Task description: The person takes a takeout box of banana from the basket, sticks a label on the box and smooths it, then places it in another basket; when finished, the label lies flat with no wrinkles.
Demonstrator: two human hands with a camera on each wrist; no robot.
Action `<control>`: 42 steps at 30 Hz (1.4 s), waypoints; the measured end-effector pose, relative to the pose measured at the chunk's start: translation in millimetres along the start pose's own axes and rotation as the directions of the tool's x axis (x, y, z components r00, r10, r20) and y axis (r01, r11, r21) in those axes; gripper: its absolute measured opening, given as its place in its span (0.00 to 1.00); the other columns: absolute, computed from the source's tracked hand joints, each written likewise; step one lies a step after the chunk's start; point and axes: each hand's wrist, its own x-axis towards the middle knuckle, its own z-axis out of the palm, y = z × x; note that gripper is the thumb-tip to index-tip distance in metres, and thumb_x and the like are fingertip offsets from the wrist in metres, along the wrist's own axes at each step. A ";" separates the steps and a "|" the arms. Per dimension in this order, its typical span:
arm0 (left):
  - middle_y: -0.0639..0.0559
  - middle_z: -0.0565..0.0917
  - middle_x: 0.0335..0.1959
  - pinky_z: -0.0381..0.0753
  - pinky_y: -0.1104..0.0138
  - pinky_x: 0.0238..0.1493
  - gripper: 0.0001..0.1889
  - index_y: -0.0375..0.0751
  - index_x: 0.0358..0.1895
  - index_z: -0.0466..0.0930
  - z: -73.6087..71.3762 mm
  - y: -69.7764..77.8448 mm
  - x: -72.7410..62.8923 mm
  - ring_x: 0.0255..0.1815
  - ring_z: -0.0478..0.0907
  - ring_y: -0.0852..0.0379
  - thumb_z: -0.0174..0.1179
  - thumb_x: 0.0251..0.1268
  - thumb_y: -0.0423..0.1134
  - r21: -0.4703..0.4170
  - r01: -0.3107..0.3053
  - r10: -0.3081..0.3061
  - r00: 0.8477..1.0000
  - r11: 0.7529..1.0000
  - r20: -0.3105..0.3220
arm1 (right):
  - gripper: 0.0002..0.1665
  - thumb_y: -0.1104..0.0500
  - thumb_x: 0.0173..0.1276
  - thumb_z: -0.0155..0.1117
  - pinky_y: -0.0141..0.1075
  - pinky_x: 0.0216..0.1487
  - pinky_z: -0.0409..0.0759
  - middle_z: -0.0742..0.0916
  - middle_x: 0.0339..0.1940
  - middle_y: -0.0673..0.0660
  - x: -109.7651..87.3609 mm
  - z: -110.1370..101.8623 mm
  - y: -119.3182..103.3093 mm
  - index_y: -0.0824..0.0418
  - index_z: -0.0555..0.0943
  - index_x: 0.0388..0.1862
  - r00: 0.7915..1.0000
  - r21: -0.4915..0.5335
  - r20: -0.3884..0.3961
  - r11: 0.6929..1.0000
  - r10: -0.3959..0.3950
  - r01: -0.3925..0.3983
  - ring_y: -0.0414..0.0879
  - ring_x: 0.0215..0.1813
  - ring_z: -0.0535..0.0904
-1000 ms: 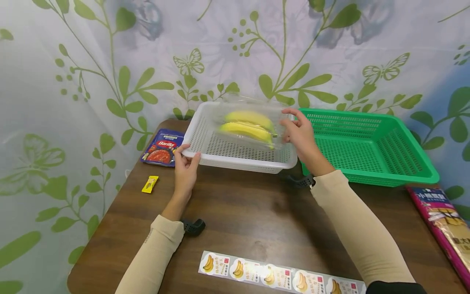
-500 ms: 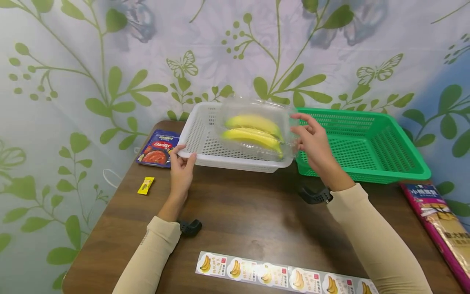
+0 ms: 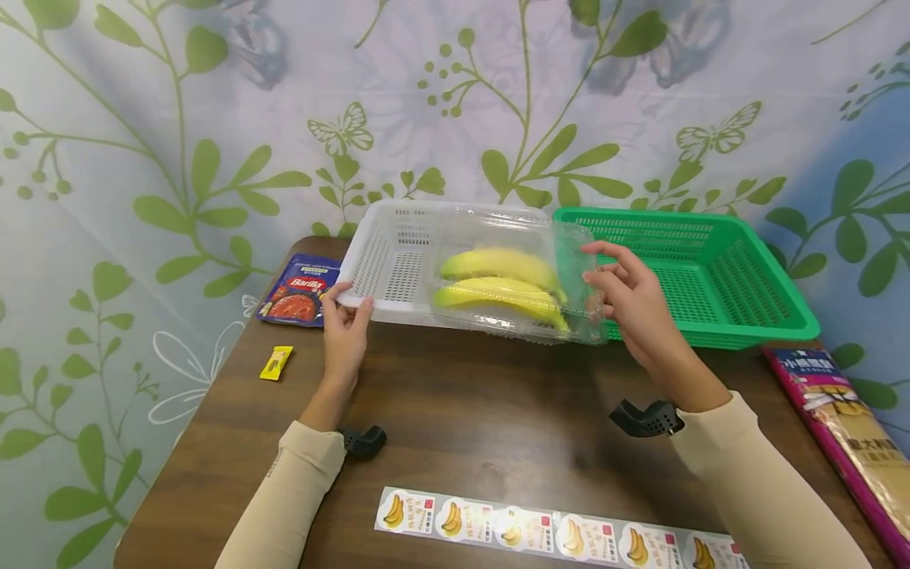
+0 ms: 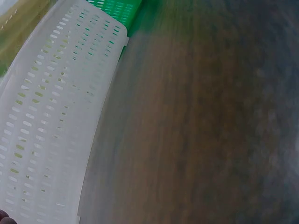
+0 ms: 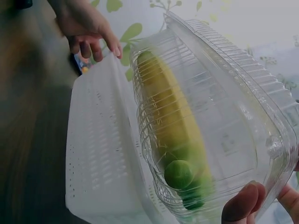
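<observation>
My right hand [image 3: 640,312] pinches the right end of a clear plastic clamshell box [image 3: 490,229] with yellow bananas [image 3: 501,292] inside. The box is above the right part of a white perforated basket [image 3: 384,265], and its right end overlaps the green basket in the head view. In the right wrist view, the thumb lies against the ribbed clear box [image 5: 219,93], and a green-ended banana [image 5: 168,112] shows through it. My left hand [image 3: 344,336] grips the front left corner of the white basket's rim. In the left wrist view only fingertips [image 4: 5,218] show beside the basket wall.
A green basket [image 3: 746,336] stands right of the white one. Left are a blue Barilla pouch [image 3: 302,288] and a small yellow packet [image 3: 276,363]. A banana-sticker strip [image 3: 554,528] lies in front, a pink-and-gold package [image 3: 846,411] at right. A patterned curtain [image 3: 441,95] hangs behind the table.
My right hand has drawn the box of bananas to the right and nearer to me, out over the white basket's front right rim. My left hand keeps hold of the basket corner.
</observation>
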 end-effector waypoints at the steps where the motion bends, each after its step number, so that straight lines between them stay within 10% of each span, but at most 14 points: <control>1: 0.44 0.77 0.41 0.74 0.68 0.44 0.25 0.39 0.70 0.62 -0.1 0.2 -1.0 0.39 0.74 0.60 0.60 0.75 0.32 0.001 0.000 0.000 1.000 1.000 0.002 | 0.23 0.53 0.79 0.60 0.35 0.27 0.67 0.73 0.47 0.58 -3.4 -1.9 1.2 0.51 0.74 0.69 1.000 -0.006 0.002 1.000 -0.002 0.002 0.45 0.27 0.65; 9: 0.45 0.78 0.41 0.74 0.72 0.43 0.26 0.38 0.70 0.61 0.4 -3.9 -7.0 0.40 0.75 0.61 0.59 0.75 0.33 -0.016 -0.013 0.013 1.000 1.000 -0.003 | 0.22 0.56 0.78 0.61 0.36 0.30 0.66 0.71 0.46 0.57 -38.0 -18.4 10.9 0.53 0.74 0.69 0.999 -0.009 0.025 0.999 -0.040 0.040 0.47 0.36 0.66; 24: 0.43 0.77 0.44 0.73 0.73 0.42 0.28 0.38 0.73 0.58 2.2 0.2 -11.1 0.42 0.74 0.57 0.58 0.76 0.32 -0.028 0.012 -0.012 1.000 1.000 0.017 | 0.20 0.65 0.79 0.57 0.43 0.21 0.59 0.72 0.46 0.57 -101.4 -38.6 34.4 0.58 0.75 0.67 0.994 0.000 0.036 0.994 -0.107 0.107 0.48 0.23 0.62; 33: 0.37 0.77 0.50 0.75 0.74 0.45 0.29 0.33 0.73 0.56 6.4 30.2 -23.4 0.46 0.75 0.54 0.57 0.76 0.32 0.002 0.054 -0.054 0.997 0.999 0.057 | 0.19 0.65 0.79 0.57 0.41 0.18 0.59 0.75 0.52 0.55 -121.7 -43.1 60.6 0.58 0.76 0.66 0.996 -0.103 -0.011 0.991 -0.090 0.088 0.47 0.21 0.59; 42: 0.26 0.74 0.61 0.76 0.67 0.55 0.29 0.33 0.74 0.54 7.3 35.2 -23.9 0.51 0.76 0.56 0.56 0.77 0.32 -0.003 0.064 -0.064 0.996 0.998 0.069 | 0.19 0.72 0.75 0.56 0.40 0.17 0.66 0.77 0.50 0.56 -124.8 -42.7 86.4 0.65 0.77 0.63 0.994 0.019 0.001 0.994 -0.106 0.106 0.40 0.30 0.72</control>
